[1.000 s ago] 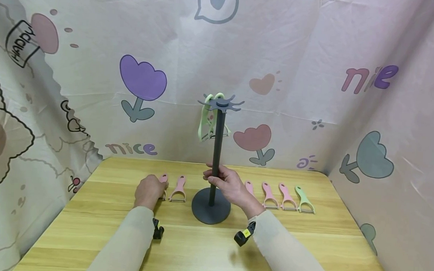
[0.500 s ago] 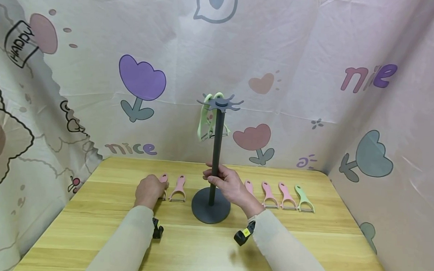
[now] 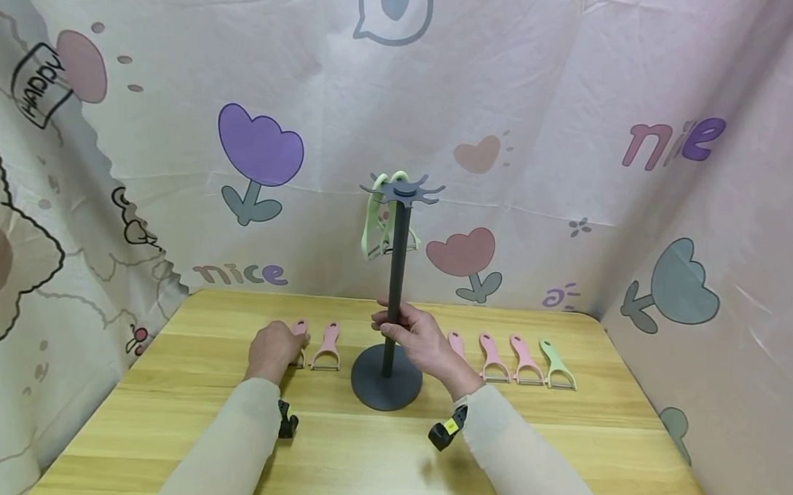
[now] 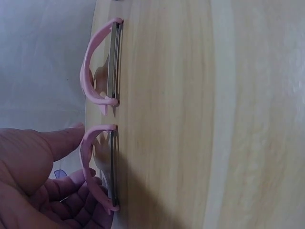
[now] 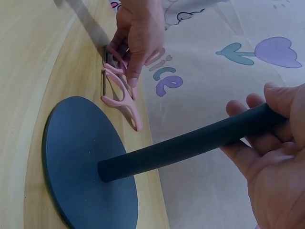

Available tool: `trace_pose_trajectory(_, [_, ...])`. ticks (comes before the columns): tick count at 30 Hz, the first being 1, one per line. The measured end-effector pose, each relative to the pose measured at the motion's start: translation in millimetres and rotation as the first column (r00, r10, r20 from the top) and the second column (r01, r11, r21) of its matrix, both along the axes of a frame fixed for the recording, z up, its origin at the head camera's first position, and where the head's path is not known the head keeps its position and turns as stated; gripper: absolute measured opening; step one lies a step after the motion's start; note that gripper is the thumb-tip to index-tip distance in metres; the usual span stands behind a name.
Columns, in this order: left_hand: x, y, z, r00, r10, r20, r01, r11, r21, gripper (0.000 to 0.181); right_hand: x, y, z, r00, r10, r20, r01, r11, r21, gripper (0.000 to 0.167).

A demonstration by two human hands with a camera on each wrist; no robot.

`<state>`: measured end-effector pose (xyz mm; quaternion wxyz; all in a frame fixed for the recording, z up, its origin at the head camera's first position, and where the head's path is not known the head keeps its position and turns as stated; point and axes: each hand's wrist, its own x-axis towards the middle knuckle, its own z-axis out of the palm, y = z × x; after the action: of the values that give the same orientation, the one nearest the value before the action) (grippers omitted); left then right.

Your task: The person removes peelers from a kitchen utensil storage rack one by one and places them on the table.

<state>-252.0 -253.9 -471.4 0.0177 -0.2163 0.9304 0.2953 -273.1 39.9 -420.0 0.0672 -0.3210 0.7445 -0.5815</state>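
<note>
In the head view my left hand [image 3: 273,351] is at the left end of the table, its thumb and fingers around a pink peeler [image 3: 300,326] that lies flat there. The left wrist view has that peeler's curved head [image 4: 85,155] beside my thumb; the handle is mostly hidden. A second pink peeler [image 3: 329,338] lies just to its right. My right hand [image 3: 426,343] holds the dark pole [image 3: 399,277] of an upright stand, thumb in front and fingers behind. Light green peelers [image 3: 370,221] hang from hooks at the left of the stand's top [image 3: 405,192].
Right of the stand lie pink peelers [image 3: 489,347] in a row, with a green peeler [image 3: 553,355] at the end. The stand's round base [image 3: 386,393] sits mid-table. A patterned cloth [image 3: 540,85] rises behind the wooden table [image 3: 356,464].
Both hands keep their places, the left at the pink peeler and the right on the pole. The head view shifts only slightly.
</note>
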Motion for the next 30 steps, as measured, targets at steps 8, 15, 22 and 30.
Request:
trace_pose_trajectory(8, [0.4,-3.3,-0.2,1.000,-0.010,-0.012,0.010,1.000,0.012,0.042,-0.5,2,0.2,1.000,0.002,-0.020,-0.002,1.000,-0.004,0.046])
trace_pose_trajectory(15, [2.2,-7.0,5.3,0.998,-0.027,-0.061,0.027,1.000,0.004,0.044,-0.3,3,0.5,1.000,0.007,-0.018,-0.007,1.000,0.009,0.046])
trace_pose_trajectory(22, [1.9,-1.4,22.8,0.977,-0.023,-0.214,0.025,1.000,0.003,0.045,-0.5,3,-1.3,1.000,0.013,-0.019,-0.013,1.000,0.010,0.044])
trace_pose_trajectory(30, [3.4,16.4,56.1,0.921,-0.024,-0.390,0.043,0.998,0.039,0.040,-1.4,2,-2.7,1.000,0.025,-0.013,-0.025,1.000,-0.003,0.042])
